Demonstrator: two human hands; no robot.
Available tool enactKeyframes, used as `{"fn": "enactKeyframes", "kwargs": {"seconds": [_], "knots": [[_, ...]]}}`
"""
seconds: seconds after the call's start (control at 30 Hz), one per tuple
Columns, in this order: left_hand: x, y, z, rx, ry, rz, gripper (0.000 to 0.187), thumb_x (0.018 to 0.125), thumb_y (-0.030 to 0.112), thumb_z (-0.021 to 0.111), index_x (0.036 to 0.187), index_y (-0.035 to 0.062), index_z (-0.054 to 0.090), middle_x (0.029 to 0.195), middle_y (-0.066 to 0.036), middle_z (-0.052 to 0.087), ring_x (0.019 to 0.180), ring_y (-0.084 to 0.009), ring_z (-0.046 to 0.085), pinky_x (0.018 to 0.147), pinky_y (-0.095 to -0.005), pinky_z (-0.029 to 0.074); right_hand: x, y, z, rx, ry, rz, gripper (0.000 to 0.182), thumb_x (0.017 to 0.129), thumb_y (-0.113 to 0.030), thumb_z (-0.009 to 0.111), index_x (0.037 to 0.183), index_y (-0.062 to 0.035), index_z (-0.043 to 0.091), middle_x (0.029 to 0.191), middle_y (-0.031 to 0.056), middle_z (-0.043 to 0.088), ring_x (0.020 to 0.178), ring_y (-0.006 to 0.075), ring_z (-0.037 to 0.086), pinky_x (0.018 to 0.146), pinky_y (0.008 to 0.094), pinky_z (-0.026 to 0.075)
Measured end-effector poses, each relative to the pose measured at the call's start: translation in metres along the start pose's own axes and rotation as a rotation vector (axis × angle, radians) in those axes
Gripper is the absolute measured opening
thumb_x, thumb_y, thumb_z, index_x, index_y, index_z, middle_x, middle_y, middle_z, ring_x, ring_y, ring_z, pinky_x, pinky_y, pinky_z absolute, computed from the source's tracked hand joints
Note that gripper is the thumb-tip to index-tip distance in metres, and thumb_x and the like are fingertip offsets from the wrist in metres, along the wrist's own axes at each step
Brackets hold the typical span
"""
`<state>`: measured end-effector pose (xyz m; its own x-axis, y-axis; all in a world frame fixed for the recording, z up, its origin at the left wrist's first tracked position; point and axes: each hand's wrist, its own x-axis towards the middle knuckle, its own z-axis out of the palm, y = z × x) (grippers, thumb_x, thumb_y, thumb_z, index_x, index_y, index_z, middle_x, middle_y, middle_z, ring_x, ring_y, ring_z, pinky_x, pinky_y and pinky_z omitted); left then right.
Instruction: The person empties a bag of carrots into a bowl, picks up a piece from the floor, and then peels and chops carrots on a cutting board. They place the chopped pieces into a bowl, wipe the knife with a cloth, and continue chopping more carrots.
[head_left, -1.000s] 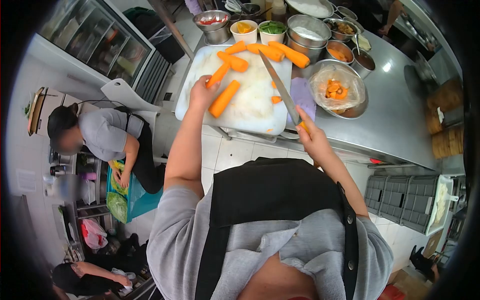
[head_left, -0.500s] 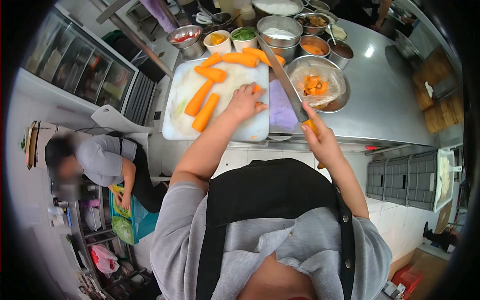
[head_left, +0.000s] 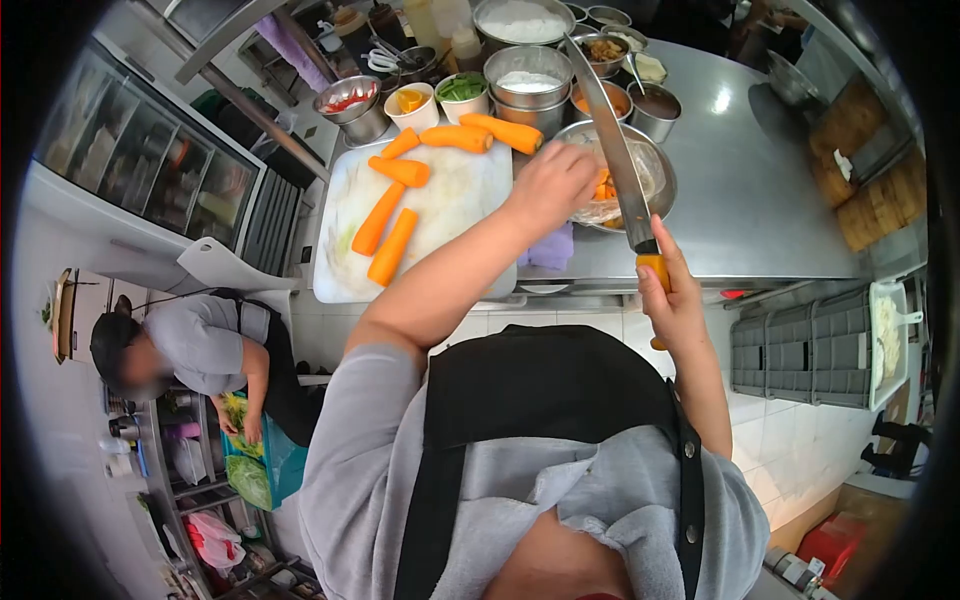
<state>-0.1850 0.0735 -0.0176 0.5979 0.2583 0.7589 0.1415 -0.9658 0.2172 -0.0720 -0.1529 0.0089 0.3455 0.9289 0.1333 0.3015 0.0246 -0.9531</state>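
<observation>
The right hand (head_left: 680,305) is wrapped around the yellow handle of a long knife (head_left: 617,150). The left hand (head_left: 560,185) has moved off the white cutting board (head_left: 465,200) to the metal bowl (head_left: 671,190). Its fingers curl; I can't tell if they hold anything. Orange carrot bits (head_left: 605,187) sit just beside them. Big carrots (head_left: 393,248) lie farther left, on the board.

Left fingers (head_left: 578,174) and blade (head_left: 620,155) partly hide the bowl (head_left: 671,165) and bag (head_left: 599,212); whether these fingers hold anything is indeterminable. Right fingers (head_left: 673,250) cover part of the handle (head_left: 651,264). Upper edge truncates the bottles (head_left: 421,25).
</observation>
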Motion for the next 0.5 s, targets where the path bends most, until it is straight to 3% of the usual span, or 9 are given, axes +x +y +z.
{"fn": "enactKeyframes", "kwargs": {"seconds": [0.1, 0.2, 0.33, 0.4, 0.5], "knots": [[0.024, -0.007, 0.013, 0.13, -0.053, 0.055, 0.023, 0.075, 0.012, 0.067, 0.098, 0.0126, 0.062, 0.113, -0.008, 0.058, 0.101, -0.0302, 0.053, 0.085, -0.0439, 0.047, -0.001, -0.002, -0.003, -0.07, 0.03, -0.065, 0.059, 0.091, 0.0, 0.055, 0.146, -0.0153, 0.039, 0.095, 0.002, 0.061, 0.07, 0.0059, 0.049, 0.069, 0.0204, 0.044], [0.027, -0.047, -0.001, 0.232, -0.003, -0.047, 0.021, 0.078, 0.014, 0.065, 0.099, 0.0115, 0.063, 0.115, -0.009, 0.058, 0.109, -0.0322, 0.05, 0.09, -0.0471, 0.043, -0.009, 0.007, -0.007, -0.127, 0.055, -0.063, 0.059, 0.091, -0.002, 0.056, 0.146, -0.0144, 0.039, 0.102, 0.0045, 0.063, 0.073, 0.0068, 0.052, 0.071, 0.0214, 0.045], [-0.009, -0.138, -0.036, 0.571, -0.444, -0.705, 0.039, 0.081, 0.011, 0.061, 0.12, 0.0137, 0.057, 0.127, -0.007, 0.053, 0.122, -0.0314, 0.046, 0.103, -0.0491, 0.036, -0.019, 0.001, -0.007, -0.026, 0.003, 0.141, 0.059, 0.091, -0.003, 0.056, 0.146, -0.0128, 0.037, 0.119, 0.0084, 0.062, 0.081, 0.0093, 0.055, 0.078, 0.024, 0.047], [-0.065, -0.195, -0.018, 0.837, -0.362, -0.499, 0.046, 0.08, 0.012, 0.063, 0.124, 0.0145, 0.051, 0.125, -0.006, 0.055, 0.121, -0.028, 0.048, 0.108, -0.0507, 0.032, -0.022, 0.006, -0.007, -0.071, -0.038, 0.093, 0.059, 0.091, -0.003, 0.057, 0.146, -0.0132, 0.037, 0.121, 0.0083, 0.061, 0.083, 0.0098, 0.056, 0.079, 0.0243, 0.047], [-0.061, -0.202, -0.026, 0.655, -0.564, -0.586, 0.054, 0.076, 0.016, 0.068, 0.126, 0.0143, 0.049, 0.124, -0.006, 0.055, 0.123, -0.0266, 0.047, 0.111, -0.0515, 0.029, -0.019, 0.006, 0.002, -0.111, -0.114, 0.075, 0.059, 0.092, -0.004, 0.058, 0.146, -0.0144, 0.037, 0.13, 0.0082, 0.058, 0.09, 0.0109, 0.059, 0.081, 0.0246, 0.047]]}}
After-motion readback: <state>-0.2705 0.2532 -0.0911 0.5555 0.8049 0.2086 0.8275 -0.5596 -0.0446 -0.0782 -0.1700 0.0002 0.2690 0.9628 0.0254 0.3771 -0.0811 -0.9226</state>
